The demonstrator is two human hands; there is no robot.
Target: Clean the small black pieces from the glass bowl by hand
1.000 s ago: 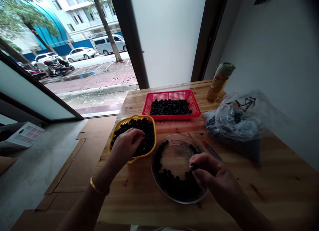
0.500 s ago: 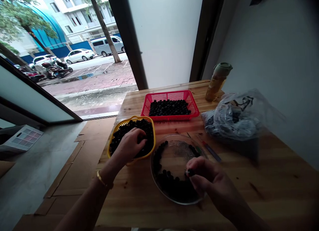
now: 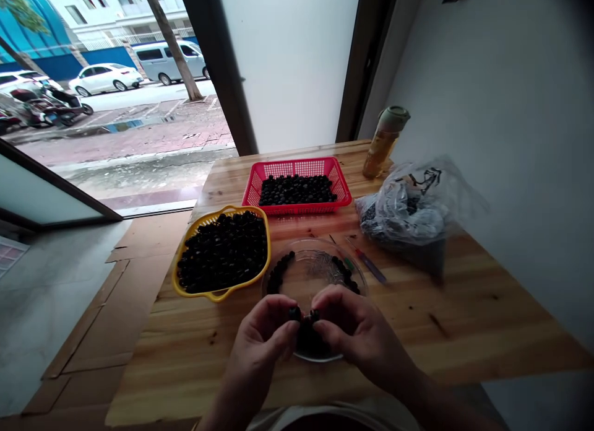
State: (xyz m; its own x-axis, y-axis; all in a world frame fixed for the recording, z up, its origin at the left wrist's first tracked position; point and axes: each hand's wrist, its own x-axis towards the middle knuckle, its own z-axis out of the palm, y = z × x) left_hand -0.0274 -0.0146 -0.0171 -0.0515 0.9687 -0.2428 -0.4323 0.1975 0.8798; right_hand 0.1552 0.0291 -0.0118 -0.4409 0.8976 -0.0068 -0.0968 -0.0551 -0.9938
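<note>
Above the near side of a clear round dish (image 3: 302, 281), my two hands are close together. My left hand (image 3: 262, 341) pinches a small black cap-like piece (image 3: 294, 313) between thumb and fingers. Facing it, my right hand (image 3: 359, 332) pinches a second small black piece (image 3: 315, 315) with a thin pale or metal part sticking out toward the left. Whether the two pieces touch is too small to tell. Black pieces line the dish along both sides and pile up at its near edge, partly hidden by my hands. A yellow basket (image 3: 266, 236) full of black pieces stands to the left.
Behind the dish sits a red basket (image 3: 344, 192) with many black pieces. Two screwdriver-like tools, one with a red and dark handle (image 3: 371, 268), lie right of the dish. A filled plastic bag (image 3: 408, 217) and a bottle (image 3: 384, 143) stand at the right.
My left hand has come out of the yellow basket with a black piece and moved right, beside my right hand. My right hand has shifted left. The view has turned slightly.
</note>
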